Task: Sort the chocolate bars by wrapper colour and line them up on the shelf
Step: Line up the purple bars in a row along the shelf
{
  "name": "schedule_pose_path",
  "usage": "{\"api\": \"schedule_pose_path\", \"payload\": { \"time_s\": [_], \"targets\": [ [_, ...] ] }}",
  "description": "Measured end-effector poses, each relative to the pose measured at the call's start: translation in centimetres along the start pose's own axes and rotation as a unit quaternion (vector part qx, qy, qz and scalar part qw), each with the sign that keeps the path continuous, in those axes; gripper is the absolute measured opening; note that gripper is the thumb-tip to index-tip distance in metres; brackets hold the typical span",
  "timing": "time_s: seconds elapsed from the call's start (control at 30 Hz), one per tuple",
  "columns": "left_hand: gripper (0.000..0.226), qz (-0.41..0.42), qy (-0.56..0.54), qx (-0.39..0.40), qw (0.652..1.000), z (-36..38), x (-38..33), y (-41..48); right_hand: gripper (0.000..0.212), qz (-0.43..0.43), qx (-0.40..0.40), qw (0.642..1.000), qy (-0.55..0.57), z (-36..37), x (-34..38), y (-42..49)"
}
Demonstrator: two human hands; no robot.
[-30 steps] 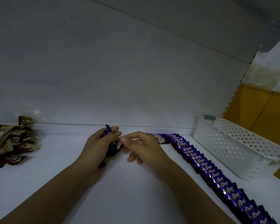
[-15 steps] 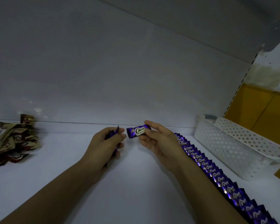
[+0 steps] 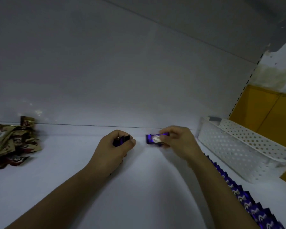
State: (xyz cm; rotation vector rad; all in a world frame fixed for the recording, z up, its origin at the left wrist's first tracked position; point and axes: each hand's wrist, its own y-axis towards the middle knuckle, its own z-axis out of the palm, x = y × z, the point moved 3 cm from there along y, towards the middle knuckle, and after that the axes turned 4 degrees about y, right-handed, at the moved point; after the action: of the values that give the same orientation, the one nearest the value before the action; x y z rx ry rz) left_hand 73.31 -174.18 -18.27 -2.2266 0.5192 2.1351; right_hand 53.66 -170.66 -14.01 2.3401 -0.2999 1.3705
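Note:
My right hand (image 3: 178, 141) pinches one purple chocolate bar (image 3: 153, 139) near the back of the white shelf (image 3: 73, 171), at the far end of the purple row. That row of purple bars (image 3: 248, 200) runs from behind my right wrist toward the lower right; my forearm hides its far part. A small bunch of purple bars (image 3: 120, 140) is gripped in my left hand (image 3: 116, 149), a little left of the single bar.
A loose pile of brown and beige bars (image 3: 10, 144) lies at the far left of the shelf. A white perforated basket (image 3: 238, 147) stands to the right of the purple row. The shelf's back wall rises just behind both hands.
My right hand drew one purple bar out of the bunch in my left hand and carried it right and toward the back wall. The left hand stayed nearly still.

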Motion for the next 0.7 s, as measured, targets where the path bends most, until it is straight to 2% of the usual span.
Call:
{"api": "schedule_pose_path", "payload": {
  "time_s": [0.03,0.1,0.17,0.23,0.33,0.43,0.6,0.7],
  "targets": [
    [0.003,0.0,0.003,-0.002,1.0,-0.1,0.1,0.0,0.011,-0.002,-0.02,0.993,-0.116,-1.0,-0.6,0.3],
    [0.004,0.003,0.011,-0.008,1.0,-0.2,0.2,0.0,0.01,0.022,-0.001,0.958,-0.285,-1.7,-1.9,0.5],
    [0.007,0.007,0.021,-0.01,1.0,-0.1,0.1,0.0,0.011,0.018,0.005,0.935,-0.355,-1.7,-2.5,0.5],
    [0.007,0.012,0.026,-0.011,1.0,0.0,0.0,0.0,0.012,-0.018,-0.025,0.91,-0.414,-1.7,-2.3,0.8],
    [0.007,0.015,0.031,-0.011,0.999,0.2,-0.1,-0.2,0.024,-0.06,-0.064,0.855,-0.511,-2.1,-2.1,1.4],
    [0.007,0.014,0.029,-0.013,0.999,0.2,-0.1,-0.3,0.027,-0.08,-0.065,0.839,-0.534,-1.6,-2.4,1.8],
    [0.008,0.007,0.026,-0.011,1.0,0.1,-0.1,-0.2,0.028,-0.125,-0.056,0.845,-0.517,-0.4,-2.6,2.6],
    [0.008,-0.001,0.024,-0.01,1.0,0.2,0.0,-0.3,0.036,-0.126,-0.06,0.848,-0.512,-0.2,-2.8,2.4]
  ]
}}
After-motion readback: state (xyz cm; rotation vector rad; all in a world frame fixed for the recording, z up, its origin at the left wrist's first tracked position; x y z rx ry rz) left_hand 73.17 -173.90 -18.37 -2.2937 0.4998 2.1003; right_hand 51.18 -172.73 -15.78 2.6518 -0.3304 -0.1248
